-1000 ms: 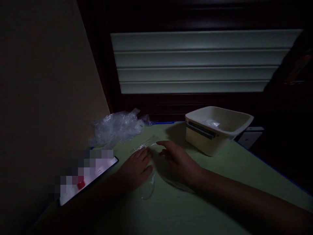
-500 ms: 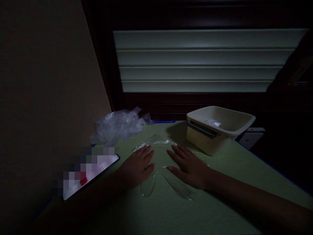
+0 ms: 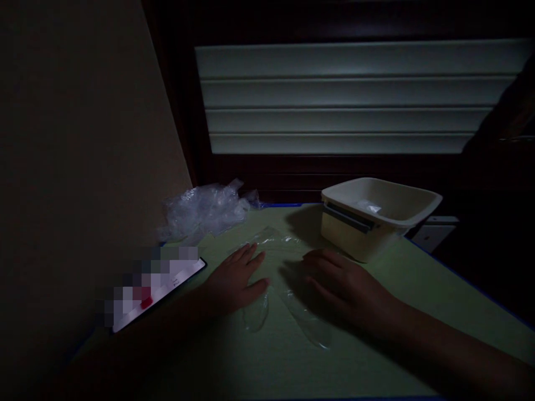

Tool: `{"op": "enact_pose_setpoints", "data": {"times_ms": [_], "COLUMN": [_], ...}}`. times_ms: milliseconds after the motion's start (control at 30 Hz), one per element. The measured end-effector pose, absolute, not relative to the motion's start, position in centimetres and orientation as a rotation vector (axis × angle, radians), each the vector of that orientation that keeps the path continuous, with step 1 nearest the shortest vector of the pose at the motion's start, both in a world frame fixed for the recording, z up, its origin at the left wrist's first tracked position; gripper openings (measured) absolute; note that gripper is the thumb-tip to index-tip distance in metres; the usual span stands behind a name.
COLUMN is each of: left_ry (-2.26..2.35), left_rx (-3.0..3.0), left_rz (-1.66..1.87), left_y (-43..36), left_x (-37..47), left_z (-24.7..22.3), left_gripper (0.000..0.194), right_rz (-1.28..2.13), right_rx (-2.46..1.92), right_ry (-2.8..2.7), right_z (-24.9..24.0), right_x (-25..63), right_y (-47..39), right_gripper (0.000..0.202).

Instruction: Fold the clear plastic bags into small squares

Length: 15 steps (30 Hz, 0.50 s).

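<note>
Clear plastic sheet (image 3: 288,303) lies flat on the green table mat (image 3: 376,356), in the middle of it, between and partly under both hands; very hard to read in this dim light, only its glinting edges give the outline away. It looks like a thin transparent bag or film, with rounded lobes showing toward us below the hands

Left hand (image 3: 234,281) rests palm down on the sheet's left part, fingers spread and relaxed, gripping nothing. Right hand (image 3: 346,284) sits just beside it on the right part, fingers loosely curved with the tips on the film; it pins rather than pinches, as far as we can tell

Our judgement: the step in hand is pressing the film flat. To do it well we would keep one palm as an anchor and stroke outward with the other, from the middle toward the edges, so that trapped air and creases run out instead of bunching. Light pressure only; film this thin may drag and wrinkle under a heavy palm

Around it: a crumpled heap of clear plastic (image 3: 204,211) at the far left corner, well apart; a cream tub (image 3: 376,217) to the far right, near the right hand; a lit phone (image 3: 159,289) just left of the left wrist
</note>
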<state>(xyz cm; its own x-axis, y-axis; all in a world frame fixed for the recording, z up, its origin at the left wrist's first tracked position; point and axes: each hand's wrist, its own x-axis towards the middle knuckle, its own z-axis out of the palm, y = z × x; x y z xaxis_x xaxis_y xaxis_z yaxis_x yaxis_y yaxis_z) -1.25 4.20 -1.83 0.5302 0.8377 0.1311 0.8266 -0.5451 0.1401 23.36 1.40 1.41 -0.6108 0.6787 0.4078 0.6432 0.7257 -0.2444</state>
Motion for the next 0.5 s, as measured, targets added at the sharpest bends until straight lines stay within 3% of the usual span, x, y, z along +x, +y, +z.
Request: {"op": "enact_pose_setpoints", "data": {"times_ms": [233, 500], "left_ry": [1.404, 1.144], "left_rx": [2.538, 2.817], "left_rz": [0.768, 0.663], "left_y": [4.1, 4.3], "left_x": [-2.2, -3.2], "left_z": [-1.7, -1.5], "left_gripper": [0.037, 0.028], "right_rz": [0.125, 0.363], "right_rx": [-0.898, -0.890], "right_ry": [-2.606, -2.556], "right_z": [1.7, -0.8], "right_x": [17.8, 19.6], "right_y": [3.0, 5.0], "right_gripper": [0.018, 0.010]}}
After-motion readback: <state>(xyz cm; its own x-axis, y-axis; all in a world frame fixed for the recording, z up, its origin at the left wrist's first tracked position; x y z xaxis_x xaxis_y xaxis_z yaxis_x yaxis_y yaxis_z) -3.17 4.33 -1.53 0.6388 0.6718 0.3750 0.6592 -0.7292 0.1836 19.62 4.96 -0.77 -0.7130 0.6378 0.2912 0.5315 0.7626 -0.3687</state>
